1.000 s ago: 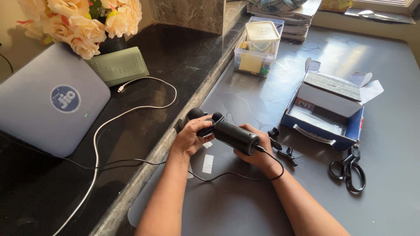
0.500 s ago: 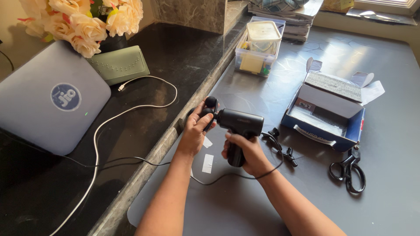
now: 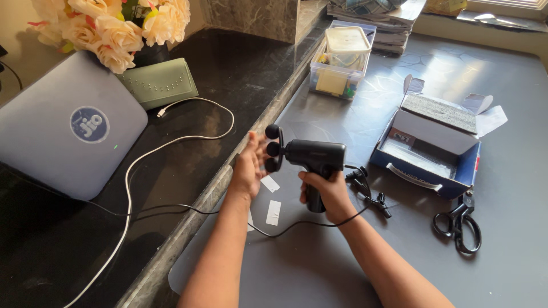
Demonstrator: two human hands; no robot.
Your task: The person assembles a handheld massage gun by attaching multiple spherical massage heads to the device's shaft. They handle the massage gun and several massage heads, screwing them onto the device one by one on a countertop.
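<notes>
The black massage gun [image 3: 313, 157] is held up over the near-left part of the dark grey table [image 3: 514, 102], its barrel level and pointing left, its handle pointing down. At the barrel's left end sits a forked head [image 3: 273, 148] with rounded black knobs. The right hand [image 3: 324, 193] is wrapped tightly around the handle, fingers closed on it. The left hand [image 3: 251, 165] is spread open, palm turned toward the head, fingers just beside or lightly against the knobs; it grips nothing. A thin black cord [image 3: 285, 226] loops below the right wrist, and where it ends cannot be made out.

The step in hand looks like checking or seating the head on the barrel. The next move would call for a steady grip on the handle while the left fingers close on the head squarely along the barrel's line.

On the table just right of the gun lies a small black clip-like part [image 3: 368, 188]. Further right stands an open blue box [image 3: 425, 145], with black scissors [image 3: 459, 219] near it. Two white paper strips [image 3: 273, 212] lie under the hands. Far off is a clear plastic container [image 3: 341, 60]. On the black counter to the left lie a white cable [image 3: 171, 142], a grey device [image 3: 68, 128], a green pouch [image 3: 161, 84] and pale flowers [image 3: 114, 25].
</notes>
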